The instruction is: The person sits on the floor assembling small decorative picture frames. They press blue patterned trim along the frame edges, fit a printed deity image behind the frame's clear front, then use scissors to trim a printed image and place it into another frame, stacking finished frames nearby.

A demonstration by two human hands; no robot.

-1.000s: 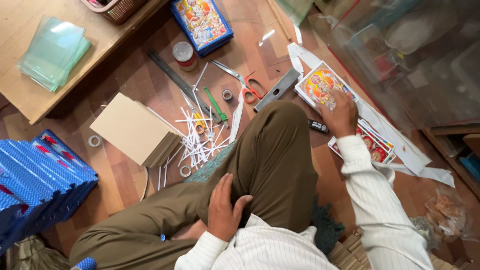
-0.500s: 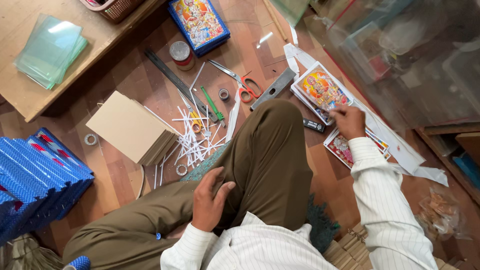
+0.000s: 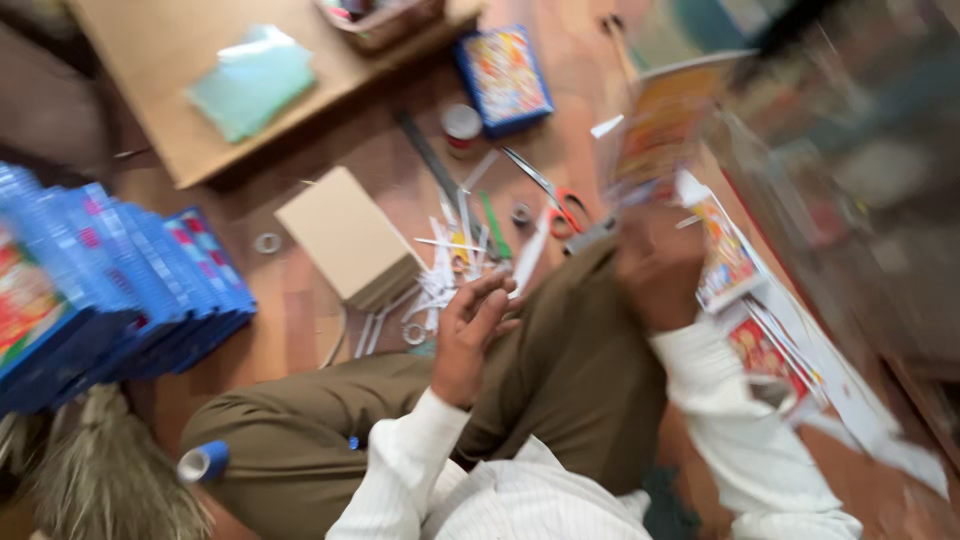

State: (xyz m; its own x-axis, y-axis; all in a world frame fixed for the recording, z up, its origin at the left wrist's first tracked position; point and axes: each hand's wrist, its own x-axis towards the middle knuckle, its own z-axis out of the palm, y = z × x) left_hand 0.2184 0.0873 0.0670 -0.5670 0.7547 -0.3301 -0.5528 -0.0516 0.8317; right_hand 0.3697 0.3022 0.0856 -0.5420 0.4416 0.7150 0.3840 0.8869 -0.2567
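Observation:
I sit on the floor with my knee up in olive trousers (image 3: 560,380). My right hand (image 3: 660,275) is blurred and holds a colourful picture card (image 3: 660,125) lifted above the floor. My left hand (image 3: 475,325) hovers over my thigh with the fingers apart and nothing in it. Beside my right arm lie more colourful picture cards (image 3: 730,260) on white sheets. In front of my knee sits a heap of white paper strips (image 3: 450,270), with red-handled scissors (image 3: 560,205) just beyond.
A stack of brown cardboard pieces (image 3: 345,240) lies left of the strips. Blue-edged framed pictures (image 3: 120,290) are piled at the left. A low wooden board (image 3: 180,90) carries green sheets (image 3: 250,85). A blue picture box (image 3: 503,78) and a small tin (image 3: 461,124) sit farther off.
My right hand has lifted a picture card off the floor. My left hand has risen from my thigh and opened. The view has swung and blurred.

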